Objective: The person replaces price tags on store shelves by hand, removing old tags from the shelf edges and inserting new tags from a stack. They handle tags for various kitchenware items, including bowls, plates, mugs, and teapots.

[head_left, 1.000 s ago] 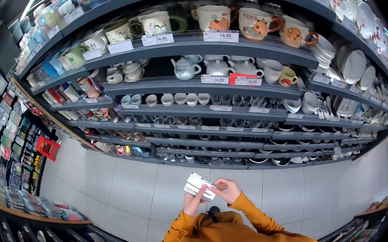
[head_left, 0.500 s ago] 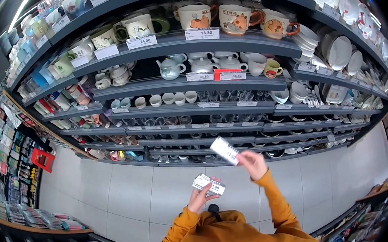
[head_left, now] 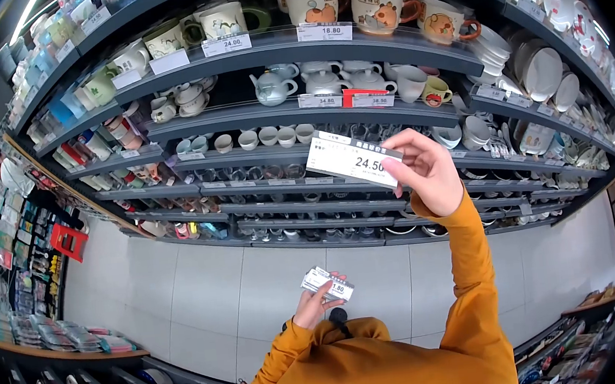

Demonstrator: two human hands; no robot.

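Raised before the shelves, my right hand pinches the right end of a white price tag printed 24.50. The tag is tilted slightly and its printed face is toward me. Lower down, in front of my body, my left hand grips a small stack of price tags; the top one reads in part 1.80. Behind the raised tag are white cups and glasses, partly covered by it. Higher up, a tag marked 18.80 sits on the shelf edge below mugs with animal pictures.
Dark shelves curve across the view, holding teapots, bowls and plates. A red stool stands at the left on the tiled floor. Goods racks line the left side, and more shelves are at both lower corners.
My right hand has risen toward the shelves with the price tag, which has turned to show its printed face. The left hand stays low with its stack, barely shifted.
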